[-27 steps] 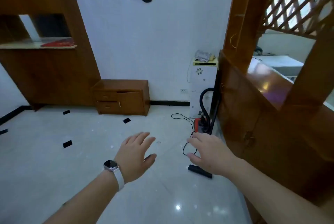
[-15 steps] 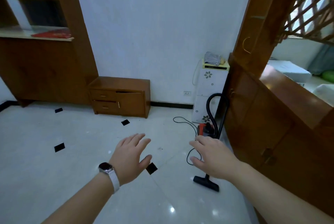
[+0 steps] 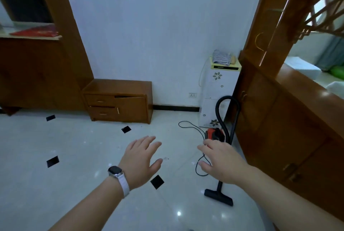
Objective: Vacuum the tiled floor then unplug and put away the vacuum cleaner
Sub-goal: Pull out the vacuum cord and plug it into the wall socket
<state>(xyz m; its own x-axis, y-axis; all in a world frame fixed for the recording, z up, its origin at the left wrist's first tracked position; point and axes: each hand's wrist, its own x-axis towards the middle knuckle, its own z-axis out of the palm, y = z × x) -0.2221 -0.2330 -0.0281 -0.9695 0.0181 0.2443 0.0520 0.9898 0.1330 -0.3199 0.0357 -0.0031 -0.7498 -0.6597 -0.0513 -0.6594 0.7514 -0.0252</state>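
Both bare forearms extend forward from the lower frame edge, palms facing down. The left hand is flat and empty, fingers spread, thumb out to the right; its wrist carries a dark-faced smartwatch on a white band. The right hand is likewise splayed and empty.

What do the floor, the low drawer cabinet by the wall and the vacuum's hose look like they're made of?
Floor: glazed white tile, likely ceramic or polished stone; it mirrors the lights and has small black inset squares. Low drawer cabinet: brown wood or wood veneer with a satin sheen and visible grain. Vacuum hose: matte black, probably flexible plastic, since it holds a tall loop.
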